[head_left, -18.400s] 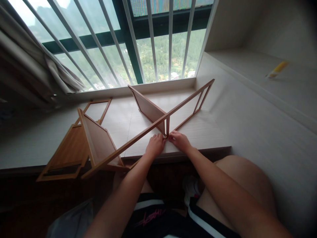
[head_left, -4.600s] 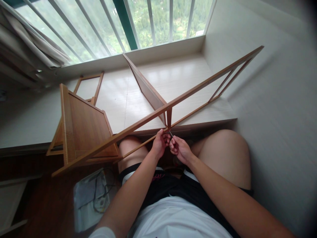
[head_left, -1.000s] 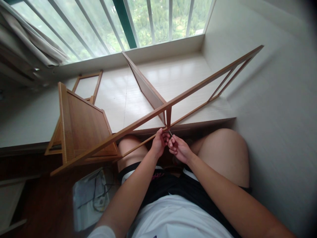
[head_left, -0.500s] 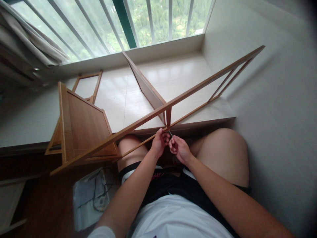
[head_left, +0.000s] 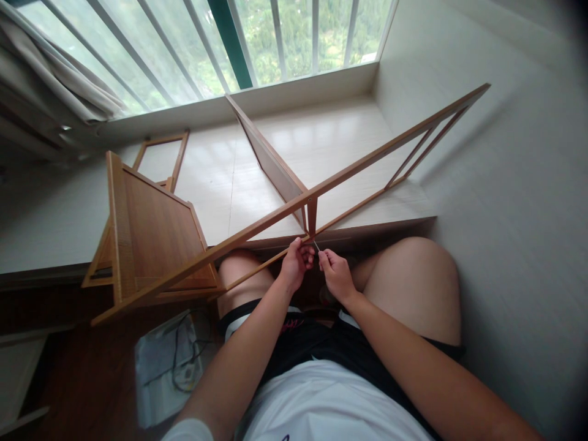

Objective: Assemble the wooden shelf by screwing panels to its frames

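Observation:
A long wooden frame (head_left: 257, 228) slants across my lap, with a flat panel (head_left: 271, 160) joined near its middle and a wider wooden panel (head_left: 160, 229) at its left end. My left hand (head_left: 296, 264) is curled at the lower rail, by the crosspiece (head_left: 312, 215); its fingers partly cover the rail. Just to its right, my right hand (head_left: 337, 274) pinches a thin metal rod-like tool (head_left: 316, 245). The tool's tip reaches up to the underside of the joint. Its other end is hidden in my fingers.
A smaller wooden frame (head_left: 182, 156) lies on the pale window ledge (head_left: 211, 184) at the left. On the dark floor is a clear plastic bag (head_left: 149, 392) with a cable. A wall (head_left: 514, 245) rises close on my right, and a barred window (head_left: 298, 37) is ahead.
My right hand has shifted slightly right and its fingers have changed their hold on the thin tool. The left hand and the wooden frame stay almost where they were.

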A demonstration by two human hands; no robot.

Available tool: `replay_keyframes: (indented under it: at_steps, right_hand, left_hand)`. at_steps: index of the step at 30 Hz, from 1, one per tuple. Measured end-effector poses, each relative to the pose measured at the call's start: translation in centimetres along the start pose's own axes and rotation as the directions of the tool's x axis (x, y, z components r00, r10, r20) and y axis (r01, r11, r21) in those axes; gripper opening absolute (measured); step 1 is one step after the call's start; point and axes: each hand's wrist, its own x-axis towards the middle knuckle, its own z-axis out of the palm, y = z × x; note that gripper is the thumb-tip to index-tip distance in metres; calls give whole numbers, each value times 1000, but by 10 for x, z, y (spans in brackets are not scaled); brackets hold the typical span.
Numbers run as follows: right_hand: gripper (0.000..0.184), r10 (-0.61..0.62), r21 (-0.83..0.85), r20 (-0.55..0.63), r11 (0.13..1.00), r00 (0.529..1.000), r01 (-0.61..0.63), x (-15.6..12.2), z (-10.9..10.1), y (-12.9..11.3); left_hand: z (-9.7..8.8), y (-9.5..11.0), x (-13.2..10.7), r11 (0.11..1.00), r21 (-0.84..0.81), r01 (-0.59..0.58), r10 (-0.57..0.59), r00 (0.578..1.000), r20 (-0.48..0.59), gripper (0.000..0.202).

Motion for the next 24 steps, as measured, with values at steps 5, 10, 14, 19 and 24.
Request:
replay_keyframes:
  at_steps: [5,10,14,19,24]
  right_hand:
    - [37,-50,-151,27,987,998,53,1,0,0]
    - [34,-127,-442,30,888,991,127,0,1,0]
    - [36,-171,-567,15,810,985,149,-1,0,-1]
    - [36,-186,-591,10,791,982,156,-2,-2,2]
    - [36,-195,-592,14,789,981,165,0,-2,3]
  left_hand:
    - [0,0,0,1000,-4,0,0,1000,3,40]
    - [0,-1,0,1000,-9,1,-1,1000,15,43]
    - [-1,-1,0,1000,-9,5,-5,1000,11,43]
    - [-1,-1,1,1000,-1,8,-8,1000,10,42]
    - [-1,-1,1,1000,-15,15,-15,1000,1,41]
